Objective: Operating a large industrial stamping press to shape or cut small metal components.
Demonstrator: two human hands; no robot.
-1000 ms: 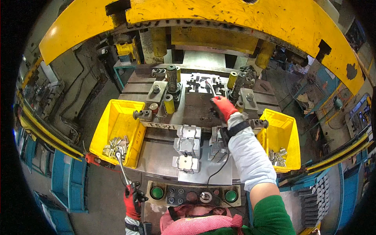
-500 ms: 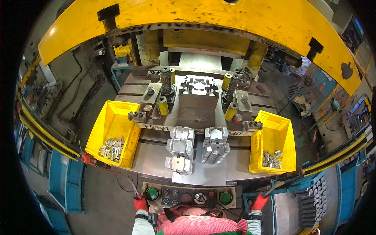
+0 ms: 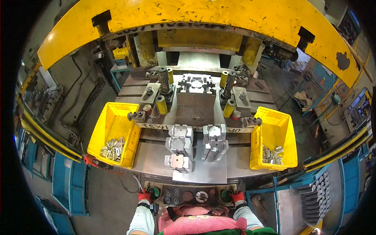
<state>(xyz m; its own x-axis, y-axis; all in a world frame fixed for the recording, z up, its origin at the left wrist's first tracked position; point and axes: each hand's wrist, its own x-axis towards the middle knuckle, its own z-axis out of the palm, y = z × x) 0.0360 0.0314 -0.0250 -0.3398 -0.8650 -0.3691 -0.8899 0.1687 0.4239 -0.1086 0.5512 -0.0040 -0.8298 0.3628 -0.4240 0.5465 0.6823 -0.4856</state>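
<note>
My left hand (image 3: pixel 144 195), in a red glove, is at the outer side of the left green push button (image 3: pixel 154 192) and grips a thin pale metal rod-like tool (image 3: pixel 137 181) that points up and away. My right hand (image 3: pixel 237 196), also red-gloved, lies at the right green push button (image 3: pixel 226 196), covering part of its cup. A thin greyish stick-like tool (image 3: pixel 242 186) rises from its fingers; its exact kind is unclear. Between both hands runs a dark control panel (image 3: pixel 180 200) with dials and a large round knob. Beyond it, stacks of silver metal parts (image 3: pixel 179 145) stand on the press table.
Yellow bins (image 3: pixel 131 156) (image 3: pixel 254 156) holding metal pieces flank the stacks. Behind them sits a die (image 3: pixel 196 109) with guide posts, under a yellow press beam (image 3: pixel 203 15). At the right, a rack (image 3: pixel 288 207) carries rows of metal parts.
My right hand has moved left and slightly up, from beside the panel to the right green button. My left hand has shifted slightly toward the left button. The view has moved a little.
</note>
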